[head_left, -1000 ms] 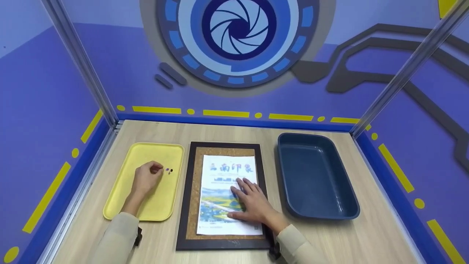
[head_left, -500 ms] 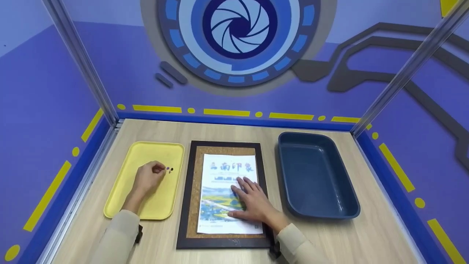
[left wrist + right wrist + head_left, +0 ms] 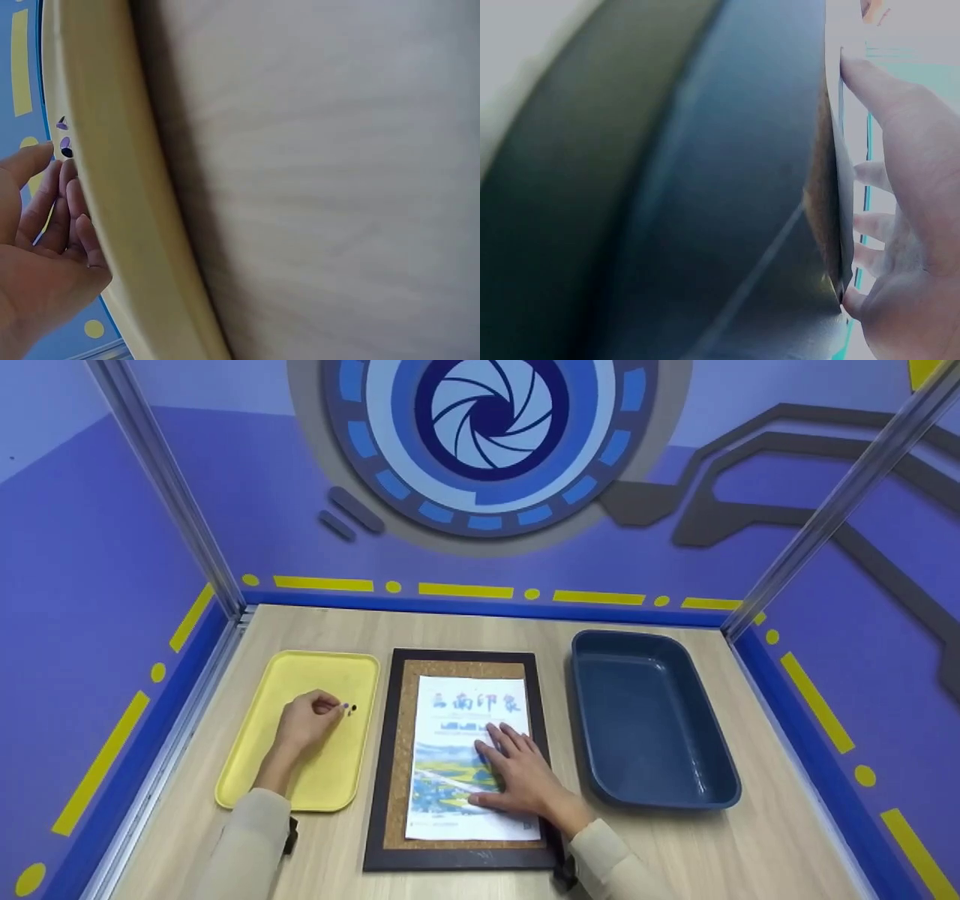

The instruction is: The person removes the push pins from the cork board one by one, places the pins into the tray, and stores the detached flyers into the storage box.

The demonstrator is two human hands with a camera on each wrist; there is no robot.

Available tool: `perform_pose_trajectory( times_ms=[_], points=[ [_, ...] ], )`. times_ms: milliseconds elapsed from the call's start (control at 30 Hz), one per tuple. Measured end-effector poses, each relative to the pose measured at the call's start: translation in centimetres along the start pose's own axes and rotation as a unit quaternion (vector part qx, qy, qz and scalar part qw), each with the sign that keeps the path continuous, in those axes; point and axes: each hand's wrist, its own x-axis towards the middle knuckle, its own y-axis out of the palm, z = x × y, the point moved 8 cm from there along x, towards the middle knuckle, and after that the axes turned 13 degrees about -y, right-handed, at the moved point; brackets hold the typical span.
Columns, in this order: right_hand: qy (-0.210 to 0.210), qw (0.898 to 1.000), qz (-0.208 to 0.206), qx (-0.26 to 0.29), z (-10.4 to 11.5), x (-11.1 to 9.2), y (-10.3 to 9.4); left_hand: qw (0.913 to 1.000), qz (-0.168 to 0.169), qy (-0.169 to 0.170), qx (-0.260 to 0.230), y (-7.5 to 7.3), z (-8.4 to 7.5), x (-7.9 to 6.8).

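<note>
My left hand (image 3: pixel 306 723) is over the yellow tray (image 3: pixel 259 757), thumb and forefinger close together beside a few small thumbtacks. In the left wrist view a slight gap separates the fingertips. Right by them lie a purple thumbtack (image 3: pixel 65 142) and a black one (image 3: pixel 67 152), and another purple thumbtack (image 3: pixel 62 123) is farther off. My right hand (image 3: pixel 521 776) rests with spread fingers on a printed poster sheet (image 3: pixel 450 757). That sheet lies on a cork board (image 3: pixel 401 735) with a dark frame (image 3: pixel 450 860). Seen from the right wrist, the sheet's edge lifts slightly off the cork.
To the right of the board stands a deep dark-blue bin (image 3: pixel 645 720). Everything sits on a light wooden table (image 3: pixel 330 862). Blue-purple panels (image 3: pixel 375 544) and metal posts (image 3: pixel 161 472) enclose it at the back and sides.
My left hand has shifted slightly right, bringing its fingertips right up to the purple thumbtack. My right hand stays in place on the sheet.
</note>
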Motion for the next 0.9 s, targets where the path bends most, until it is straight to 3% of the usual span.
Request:
perform_pose_trajectory(
  times_ms=[167, 633, 800, 900],
  points=[
    [-0.003, 1.0, 0.012, 0.001, 0.13, 0.01, 0.29, 0.9999, -0.006, -0.012, -0.004, 0.12, 0.61, 0.11],
    [0.003, 1.0, 0.007, -0.002, -0.09, -0.04, -0.17, 0.9995, -0.025, -0.006, -0.02, -0.01, -0.21, 0.19],
    [0.008, 1.0, 0.014, -0.003, -0.03, -0.13, -0.22, 0.9993, -0.016, -0.009, -0.033, 0.19, 0.18, 0.37],
    [0.009, 0.999, 0.029, -0.01, 0.18, 0.13, -0.1, 0.9982, -0.027, -0.019, -0.05, -0.15, 0.75, 0.44]
  ],
)
